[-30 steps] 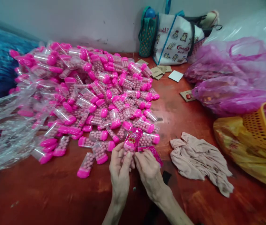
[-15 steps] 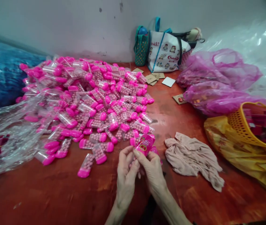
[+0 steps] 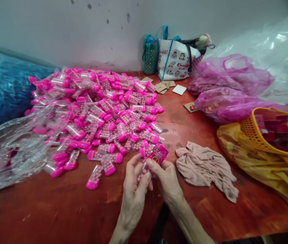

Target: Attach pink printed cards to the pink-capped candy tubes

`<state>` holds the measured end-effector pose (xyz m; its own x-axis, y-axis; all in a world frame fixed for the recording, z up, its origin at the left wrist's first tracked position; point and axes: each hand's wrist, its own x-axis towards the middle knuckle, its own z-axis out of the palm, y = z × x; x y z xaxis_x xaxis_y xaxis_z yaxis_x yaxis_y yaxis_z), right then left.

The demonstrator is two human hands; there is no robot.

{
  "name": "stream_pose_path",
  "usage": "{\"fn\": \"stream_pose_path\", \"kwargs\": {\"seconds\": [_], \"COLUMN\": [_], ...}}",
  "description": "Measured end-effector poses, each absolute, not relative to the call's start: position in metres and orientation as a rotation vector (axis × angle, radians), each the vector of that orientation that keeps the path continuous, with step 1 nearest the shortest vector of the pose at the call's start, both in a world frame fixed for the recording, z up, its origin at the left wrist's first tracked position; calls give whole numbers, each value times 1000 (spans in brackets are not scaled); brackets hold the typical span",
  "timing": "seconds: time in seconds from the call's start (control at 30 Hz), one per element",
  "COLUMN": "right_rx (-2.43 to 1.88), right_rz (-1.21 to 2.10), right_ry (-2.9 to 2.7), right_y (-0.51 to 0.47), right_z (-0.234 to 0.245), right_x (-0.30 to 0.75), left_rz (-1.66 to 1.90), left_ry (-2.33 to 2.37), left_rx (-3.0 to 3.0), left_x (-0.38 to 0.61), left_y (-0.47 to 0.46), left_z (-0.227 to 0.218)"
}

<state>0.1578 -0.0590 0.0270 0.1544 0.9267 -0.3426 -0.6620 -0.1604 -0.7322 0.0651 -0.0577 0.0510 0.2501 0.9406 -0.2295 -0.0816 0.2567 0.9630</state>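
Observation:
My left hand (image 3: 134,191) is closed around a small clear container of pink candy balls (image 3: 140,172), held low in front of me. With thumb and fingers pinched, my right hand (image 3: 169,181) holds a pink printed wrapper (image 3: 159,152) against the container's upper end. The hands meet at the container, and its underside is hidden by fingers. Beyond them spreads a large heap of similar pink-capped candy containers (image 3: 103,117). One loose candy container (image 3: 94,177) lies apart at the near edge of the heap.
A crumpled beige cloth (image 3: 206,169) lies right of my hands. A yellow basket (image 3: 252,132) of dark pink pieces stands beyond it, near pink plastic bags (image 3: 235,74). Clear plastic (image 3: 14,162) and a blue bag (image 3: 6,88) lie left. A white tote (image 3: 176,61) stands by the wall.
The view has shifted slightly. The pink wrapper has turned in my fingers, and its lower right part, visible before, no longer shows. Both hands keep their hold.

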Motion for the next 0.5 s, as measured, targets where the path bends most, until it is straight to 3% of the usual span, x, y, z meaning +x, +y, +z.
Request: {"fn": "stream_pose_path", "kwargs": {"seconds": [0.27, 0.33, 0.5], "right_rx": [-1204, -1418, -2052], "right_rz": [1346, 1114, 170], "right_ry": [-561, -824, -1158], "right_y": [-74, -82, -117], "right_z": [26, 31, 10], "right_x": [141, 154, 215], "left_rz": [1038, 1035, 1029], "left_ry": [1070, 1046, 1010], "left_rx": [769, 691, 660], "left_x": [66, 68, 69], "left_y": [-60, -57, -51], "left_z": [45, 44, 42]}}
